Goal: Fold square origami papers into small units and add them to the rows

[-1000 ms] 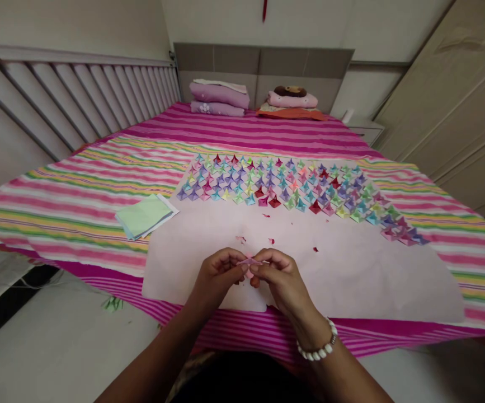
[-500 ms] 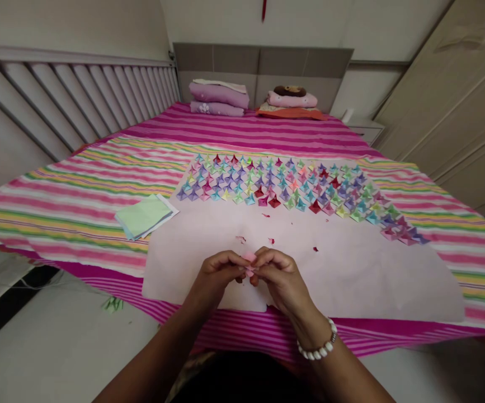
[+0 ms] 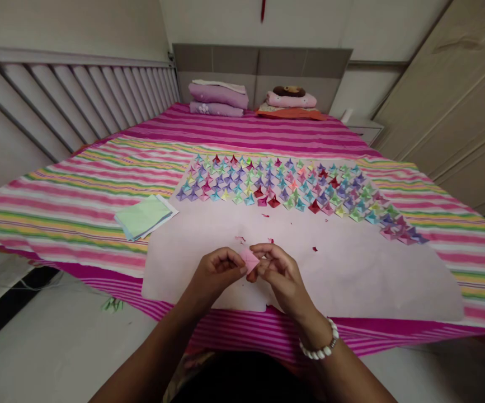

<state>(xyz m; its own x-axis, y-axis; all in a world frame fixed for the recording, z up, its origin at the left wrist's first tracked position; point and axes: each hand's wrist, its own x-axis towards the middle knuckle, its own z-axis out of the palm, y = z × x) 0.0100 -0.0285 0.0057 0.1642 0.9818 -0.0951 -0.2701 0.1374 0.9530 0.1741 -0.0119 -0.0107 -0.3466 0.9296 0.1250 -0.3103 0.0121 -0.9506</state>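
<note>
Left hand (image 3: pixel 217 271) and right hand (image 3: pixel 276 271) both pinching small pink folded paper square (image 3: pixel 250 259); mid-fold, looks like. Next crease needs firm fingertip pressure. Rows of colourful folded paper pieces (image 3: pixel 284 187) beyond hands.

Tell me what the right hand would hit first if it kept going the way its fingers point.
The right hand points up-left, so it meets the pink paper piece it already pinches, then the left hand just beyond. Depth between them is unclear from this one view.

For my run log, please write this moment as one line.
left hand: holds pink paper piece | right hand: holds it too | behind: folded paper shapes
</note>
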